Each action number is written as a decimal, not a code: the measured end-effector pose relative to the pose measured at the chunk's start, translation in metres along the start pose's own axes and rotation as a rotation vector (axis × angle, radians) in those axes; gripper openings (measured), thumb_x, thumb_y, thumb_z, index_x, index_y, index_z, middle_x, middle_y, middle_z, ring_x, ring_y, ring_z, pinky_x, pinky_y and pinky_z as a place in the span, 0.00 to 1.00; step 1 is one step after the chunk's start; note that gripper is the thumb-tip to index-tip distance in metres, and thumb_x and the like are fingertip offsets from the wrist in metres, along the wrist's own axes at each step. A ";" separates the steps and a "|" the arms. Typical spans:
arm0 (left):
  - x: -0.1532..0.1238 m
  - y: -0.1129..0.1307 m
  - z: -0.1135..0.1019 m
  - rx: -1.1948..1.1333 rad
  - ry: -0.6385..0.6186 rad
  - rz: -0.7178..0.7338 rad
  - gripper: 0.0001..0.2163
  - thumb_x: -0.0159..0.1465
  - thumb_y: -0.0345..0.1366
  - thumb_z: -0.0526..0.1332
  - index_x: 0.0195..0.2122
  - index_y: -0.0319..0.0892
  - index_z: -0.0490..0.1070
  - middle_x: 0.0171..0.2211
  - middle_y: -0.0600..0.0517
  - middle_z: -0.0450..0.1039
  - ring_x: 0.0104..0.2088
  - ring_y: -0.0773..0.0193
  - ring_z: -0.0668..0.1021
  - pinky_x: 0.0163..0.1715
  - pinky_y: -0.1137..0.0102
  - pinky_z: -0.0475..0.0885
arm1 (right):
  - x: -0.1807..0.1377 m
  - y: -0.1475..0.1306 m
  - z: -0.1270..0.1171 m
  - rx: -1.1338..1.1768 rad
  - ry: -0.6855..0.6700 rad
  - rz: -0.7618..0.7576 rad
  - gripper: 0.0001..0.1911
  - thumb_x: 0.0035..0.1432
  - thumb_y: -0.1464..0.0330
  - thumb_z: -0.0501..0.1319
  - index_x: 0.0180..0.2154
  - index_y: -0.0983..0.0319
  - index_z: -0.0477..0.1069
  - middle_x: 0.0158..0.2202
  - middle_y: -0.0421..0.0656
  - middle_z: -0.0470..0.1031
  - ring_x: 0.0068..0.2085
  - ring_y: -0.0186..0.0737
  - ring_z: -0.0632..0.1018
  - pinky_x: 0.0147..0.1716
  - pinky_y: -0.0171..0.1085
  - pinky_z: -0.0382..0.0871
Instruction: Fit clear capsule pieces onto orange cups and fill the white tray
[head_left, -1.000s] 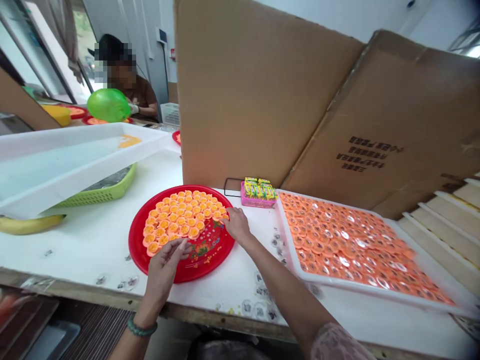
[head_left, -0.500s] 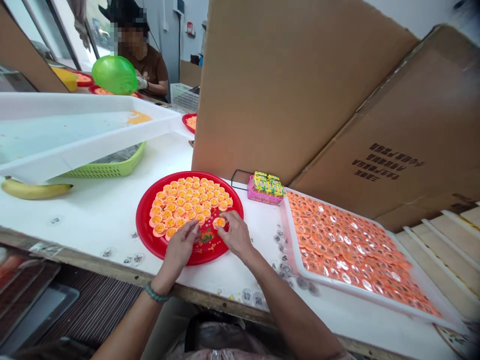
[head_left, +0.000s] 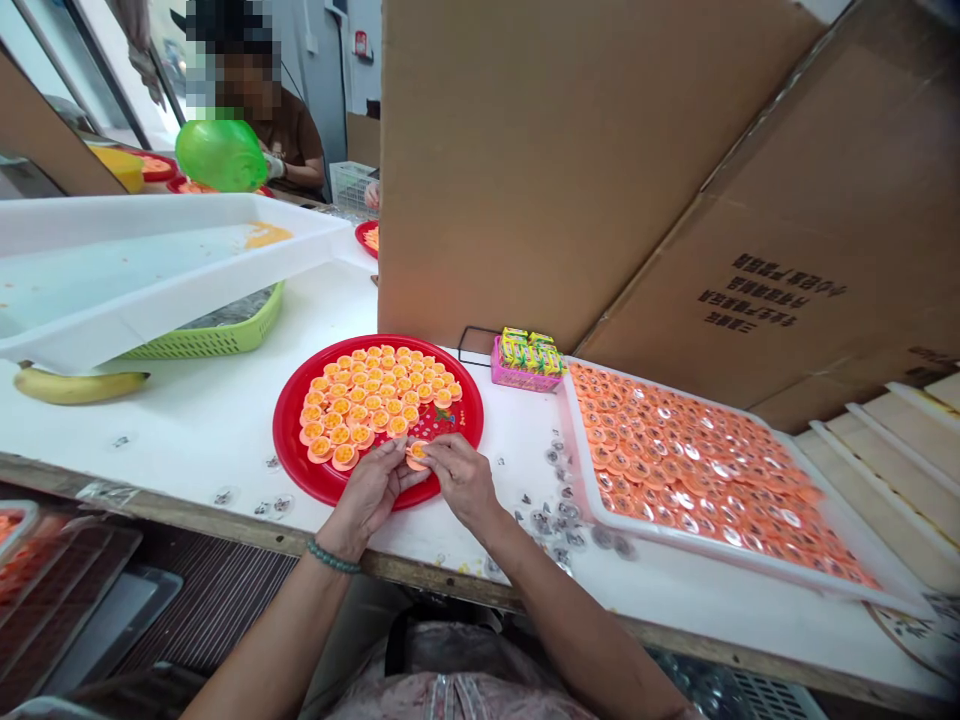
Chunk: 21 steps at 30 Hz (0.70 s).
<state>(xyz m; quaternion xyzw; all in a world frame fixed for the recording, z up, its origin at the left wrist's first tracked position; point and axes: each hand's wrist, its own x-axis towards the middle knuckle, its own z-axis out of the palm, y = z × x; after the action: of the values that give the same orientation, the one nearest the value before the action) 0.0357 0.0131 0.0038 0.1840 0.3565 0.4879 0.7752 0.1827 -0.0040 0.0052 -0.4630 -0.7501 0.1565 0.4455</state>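
Note:
Over the front of a red round tray (head_left: 289, 455), my right hand (head_left: 463, 482) pinches a small round orange piece (head_left: 416, 455) with a yellow-orange centre. My left hand (head_left: 371, 490) is beside it, palm partly up, thumb and forefinger closed at the piece's left edge. Whatever those left fingers grip is too small to make out. Many similar orange pieces (head_left: 356, 395) cover the back and left of the tray. Bare red surface with a printed pattern shows at the tray's right.
On the right, a white tray (head_left: 592, 505) holds rows of orange pieces with shiny dark-marked centres. Clear round stickers (head_left: 559, 520) lie beside it. A pink basket (head_left: 525, 378) holds small packets. Cardboard (head_left: 600, 180) stands behind. At left are a banana (head_left: 82, 386), a green basket (head_left: 225, 338) and a white bin (head_left: 150, 290). Beyond, a person (head_left: 292, 130) holds a green balloon-like object (head_left: 220, 156).
My right hand has brought its orange piece left and toward me, up against my left fingers. The two hands were apart before. The view has shifted slightly.

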 end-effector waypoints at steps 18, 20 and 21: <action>0.006 0.001 -0.002 -0.065 0.044 -0.011 0.03 0.61 0.29 0.58 0.34 0.38 0.71 0.34 0.48 0.75 0.35 0.63 0.78 0.39 0.64 0.76 | 0.003 0.021 -0.016 -0.161 -0.032 0.182 0.07 0.58 0.69 0.59 0.33 0.59 0.76 0.33 0.44 0.77 0.35 0.39 0.76 0.38 0.37 0.70; 0.006 -0.001 -0.001 0.000 0.034 0.010 0.02 0.59 0.28 0.60 0.34 0.38 0.71 0.34 0.48 0.75 0.35 0.63 0.78 0.37 0.68 0.76 | -0.003 0.032 -0.031 -0.188 0.010 0.205 0.09 0.59 0.69 0.57 0.35 0.59 0.77 0.35 0.44 0.77 0.37 0.39 0.77 0.40 0.37 0.71; 0.006 -0.002 0.000 0.035 0.039 0.020 0.03 0.58 0.27 0.61 0.34 0.37 0.71 0.34 0.48 0.75 0.34 0.64 0.78 0.36 0.71 0.76 | -0.007 0.039 -0.041 -0.222 0.055 0.236 0.11 0.60 0.70 0.55 0.35 0.59 0.77 0.36 0.44 0.78 0.37 0.39 0.77 0.40 0.38 0.71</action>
<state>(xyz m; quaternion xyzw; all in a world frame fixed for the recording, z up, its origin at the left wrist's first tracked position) 0.0383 0.0177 -0.0001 0.1917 0.3782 0.4927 0.7599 0.2389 0.0035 -0.0008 -0.5982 -0.6908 0.1112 0.3905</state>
